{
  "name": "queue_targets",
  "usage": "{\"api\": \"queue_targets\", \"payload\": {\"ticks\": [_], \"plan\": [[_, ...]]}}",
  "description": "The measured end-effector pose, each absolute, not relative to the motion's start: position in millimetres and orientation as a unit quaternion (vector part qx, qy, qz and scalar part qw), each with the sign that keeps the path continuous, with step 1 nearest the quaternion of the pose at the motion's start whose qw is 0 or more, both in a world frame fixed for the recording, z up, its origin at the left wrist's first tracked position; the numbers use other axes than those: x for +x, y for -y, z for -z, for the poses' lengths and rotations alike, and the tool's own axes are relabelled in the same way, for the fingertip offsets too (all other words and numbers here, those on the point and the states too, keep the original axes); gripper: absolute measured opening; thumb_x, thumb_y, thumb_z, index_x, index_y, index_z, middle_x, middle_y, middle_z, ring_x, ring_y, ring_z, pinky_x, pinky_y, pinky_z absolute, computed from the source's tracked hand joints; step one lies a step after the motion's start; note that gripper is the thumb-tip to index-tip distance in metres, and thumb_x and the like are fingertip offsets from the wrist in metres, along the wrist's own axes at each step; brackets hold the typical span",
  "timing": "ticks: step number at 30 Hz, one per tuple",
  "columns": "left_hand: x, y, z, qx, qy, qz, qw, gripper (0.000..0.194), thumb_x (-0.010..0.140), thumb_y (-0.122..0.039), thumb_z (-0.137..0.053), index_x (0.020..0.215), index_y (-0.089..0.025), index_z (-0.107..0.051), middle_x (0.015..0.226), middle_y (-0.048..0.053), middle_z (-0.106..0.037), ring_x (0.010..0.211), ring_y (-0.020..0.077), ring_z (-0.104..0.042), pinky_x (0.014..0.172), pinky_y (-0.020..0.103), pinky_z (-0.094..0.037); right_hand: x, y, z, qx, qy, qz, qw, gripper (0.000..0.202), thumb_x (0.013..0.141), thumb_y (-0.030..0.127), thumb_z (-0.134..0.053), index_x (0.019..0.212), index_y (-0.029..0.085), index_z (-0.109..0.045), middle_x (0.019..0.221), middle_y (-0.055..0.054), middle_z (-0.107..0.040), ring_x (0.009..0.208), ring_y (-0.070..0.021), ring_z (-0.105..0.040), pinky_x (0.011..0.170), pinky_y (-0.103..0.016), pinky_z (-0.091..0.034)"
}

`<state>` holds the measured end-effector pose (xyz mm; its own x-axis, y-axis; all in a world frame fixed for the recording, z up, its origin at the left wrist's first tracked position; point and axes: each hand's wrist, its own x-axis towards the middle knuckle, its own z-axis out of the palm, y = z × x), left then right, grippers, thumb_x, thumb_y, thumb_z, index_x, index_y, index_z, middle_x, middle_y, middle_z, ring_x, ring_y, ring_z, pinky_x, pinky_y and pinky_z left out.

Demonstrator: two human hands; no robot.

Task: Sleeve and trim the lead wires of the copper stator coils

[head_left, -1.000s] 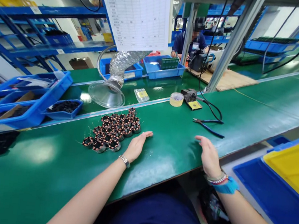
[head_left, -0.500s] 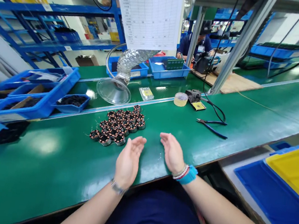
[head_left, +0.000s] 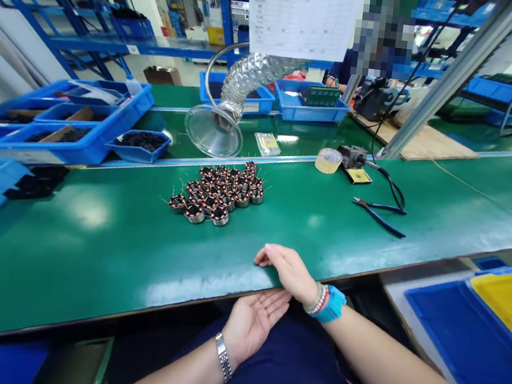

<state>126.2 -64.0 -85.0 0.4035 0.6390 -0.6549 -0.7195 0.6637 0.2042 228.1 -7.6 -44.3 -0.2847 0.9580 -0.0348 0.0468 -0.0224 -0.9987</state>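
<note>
My left hand (head_left: 250, 327) is palm up just below the front edge of the green workbench (head_left: 104, 267), its fingers stretched out and nothing visible on the palm. Above it, my right hand (head_left: 292, 271) rests at the bench edge with loosely curved fingers pointing left, holding nothing that I can see. Beyond the hands stands a cluster of copper-wound motor stators (head_left: 221, 194) with thin wire ends sticking out. To the right lie cutting pliers (head_left: 380, 215) with dark blue handles, spread apart.
A roll of yellowish tape (head_left: 328, 161) stands beside a small metal device (head_left: 355, 158). A clear funnel hood (head_left: 214, 132) hangs from a foil duct. Blue bins (head_left: 138, 145) with black parts line the left. A co-worker (head_left: 339, 69) sits across the bench.
Both hands have moved toward the bench's front edge. My left hand has dropped below it and turned palm up; the right has come in above it. The camera view has shifted.
</note>
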Motion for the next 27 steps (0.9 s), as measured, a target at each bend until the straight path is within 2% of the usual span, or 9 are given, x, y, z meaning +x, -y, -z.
{"api": "queue_targets", "payload": {"ticks": [4, 6, 8, 12, 16, 20, 22, 25, 27], "plan": [[125.6, 66.7, 79.8, -0.091, -0.349, -0.441, 0.822, 0.025, 0.082, -0.007, -0.036, 0.069, -0.008, -0.057, 0.072, 0.012, -0.066, 0.071, 0.0165, -0.065, 0.077, 0.029, -0.050, 222.4, 42.3, 38.0, -0.441, 0.582, -0.587, 0.351, 0.040, 0.084, 0.046, -0.037, 0.072, 0.016, -0.061, 0.072, -0.003, -0.060, 0.069, -0.0120, -0.055, 0.068, -0.026, -0.045], [124.7, 68.0, 80.2, -0.092, -0.332, -0.453, 0.823, 0.024, 0.082, -0.006, -0.036, 0.070, -0.009, -0.056, 0.069, 0.010, -0.065, 0.068, 0.0152, -0.065, 0.074, 0.028, -0.051, 224.8, 44.6, 34.0, -0.424, 0.570, -0.625, 0.323, 0.039, 0.084, 0.045, -0.037, 0.075, 0.016, -0.061, 0.072, -0.003, -0.060, 0.068, -0.0120, -0.056, 0.067, -0.026, -0.046], [123.2, 68.8, 81.5, -0.093, -0.321, -0.441, 0.833, 0.022, 0.082, -0.008, -0.036, 0.077, -0.006, -0.057, 0.078, 0.014, -0.066, 0.076, 0.0181, -0.065, 0.078, 0.030, -0.050, 231.1, 32.1, 31.9, -0.409, 0.559, -0.632, 0.349, 0.038, 0.084, 0.045, -0.038, 0.079, 0.016, -0.061, 0.077, -0.004, -0.062, 0.073, -0.0127, -0.057, 0.072, -0.028, -0.046], [119.7, 69.8, 83.0, -0.104, -0.327, -0.403, 0.848, 0.025, 0.082, -0.013, -0.039, 0.096, 0.002, -0.054, 0.098, 0.022, -0.062, 0.096, 0.0244, -0.060, 0.087, 0.033, -0.046, 241.1, -9.9, 37.9, -0.466, 0.541, -0.535, 0.453, 0.039, 0.083, 0.047, -0.038, 0.078, 0.015, -0.061, 0.084, -0.006, -0.061, 0.082, -0.0149, -0.056, 0.081, -0.032, -0.044], [116.6, 71.3, 82.0, -0.087, -0.329, -0.405, 0.848, 0.024, 0.081, -0.014, -0.041, 0.090, 0.002, -0.057, 0.089, 0.020, -0.065, 0.088, 0.0230, -0.063, 0.086, 0.033, -0.045, 216.1, -4.6, 44.1, -0.488, 0.579, -0.517, 0.399, 0.038, 0.083, 0.046, -0.039, 0.077, 0.016, -0.061, 0.082, -0.005, -0.061, 0.078, -0.0146, -0.055, 0.078, -0.031, -0.043], [105.3, 76.3, 79.4, -0.060, -0.340, -0.432, 0.833, 0.022, 0.081, -0.010, -0.040, 0.078, -0.002, -0.060, 0.074, 0.014, -0.067, 0.071, 0.0184, -0.065, 0.083, 0.034, -0.045, 174.7, 21.9, 39.6, -0.398, 0.608, -0.607, 0.322, 0.041, 0.084, 0.046, -0.037, 0.076, 0.015, -0.062, 0.076, -0.005, -0.063, 0.073, -0.0139, -0.058, 0.071, -0.029, -0.046], [93.7, 80.6, 78.5, -0.051, -0.344, -0.438, 0.829, 0.023, 0.082, -0.013, -0.040, 0.080, -0.001, -0.061, 0.079, 0.016, -0.067, 0.075, 0.0195, -0.065, 0.085, 0.034, -0.045, 158.8, 13.5, 37.3, -0.363, 0.623, -0.617, 0.314, 0.043, 0.085, 0.046, -0.034, 0.079, 0.014, -0.061, 0.079, -0.006, -0.063, 0.075, -0.0137, -0.058, 0.071, -0.029, -0.047], [71.8, 87.9, 78.5, -0.057, -0.358, -0.458, 0.812, 0.027, 0.083, -0.018, -0.042, 0.085, 0.000, -0.061, 0.093, 0.020, -0.065, 0.090, 0.0231, -0.062, 0.089, 0.034, -0.043, 140.2, -16.1, 37.5, -0.366, 0.667, -0.549, 0.347, 0.040, 0.085, 0.044, -0.033, 0.084, 0.015, -0.060, 0.086, -0.006, -0.061, 0.080, -0.0140, -0.056, 0.077, -0.030, -0.044], [58.0, 92.1, 79.6, -0.067, -0.379, -0.487, 0.784, 0.027, 0.084, -0.018, -0.041, 0.085, -0.001, -0.061, 0.097, 0.020, -0.064, 0.096, 0.0240, -0.060, 0.091, 0.034, -0.043, 131.0, -24.9, 39.1, -0.352, 0.692, -0.531, 0.340, 0.037, 0.085, 0.041, -0.034, 0.080, 0.015, -0.060, 0.082, -0.005, -0.060, 0.078, -0.0142, -0.054, 0.078, -0.031, -0.042]]}}
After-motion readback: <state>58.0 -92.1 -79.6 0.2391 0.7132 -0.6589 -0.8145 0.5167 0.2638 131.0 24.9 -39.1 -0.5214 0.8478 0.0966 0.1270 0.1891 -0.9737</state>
